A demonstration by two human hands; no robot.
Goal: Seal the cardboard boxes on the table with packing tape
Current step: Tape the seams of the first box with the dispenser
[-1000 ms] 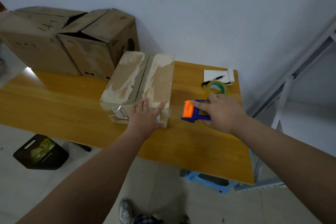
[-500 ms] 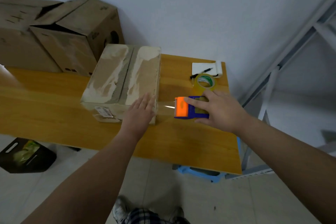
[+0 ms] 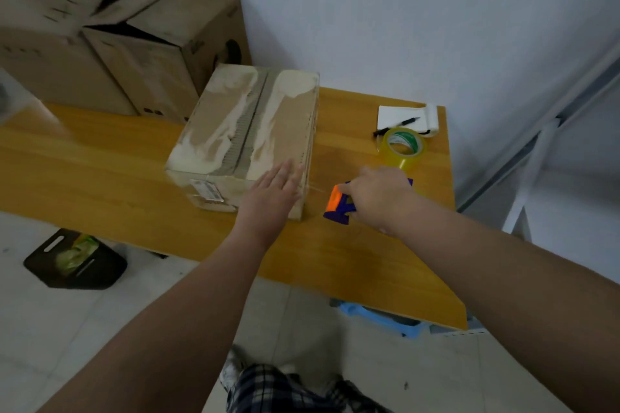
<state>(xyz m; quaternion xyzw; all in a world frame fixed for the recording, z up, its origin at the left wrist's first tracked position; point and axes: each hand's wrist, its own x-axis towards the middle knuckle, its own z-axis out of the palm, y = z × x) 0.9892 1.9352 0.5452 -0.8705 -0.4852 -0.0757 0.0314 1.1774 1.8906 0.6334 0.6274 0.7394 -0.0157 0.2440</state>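
Moved since half a second ago: tape dispenser [image 3: 337,206], tipped lower toward the table [image 3: 100,161]. My right hand [image 3: 379,198] grips it, fingers curled round. My left hand [image 3: 273,193] lies flat, fingers straight, on the cardboard box [image 3: 248,121], just left of the dispenser. Spare tape roll [image 3: 401,147]: beyond my right hand.

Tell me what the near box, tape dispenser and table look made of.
The box: corrugated cardboard, matte brown; torn top skin bares pale patches and ribbed fluting. The tape dispenser: likely moulded plastic, smooth, orange and blue. The table: wood or wood-look laminate, can't tell which; grain streaks, slight sheen.
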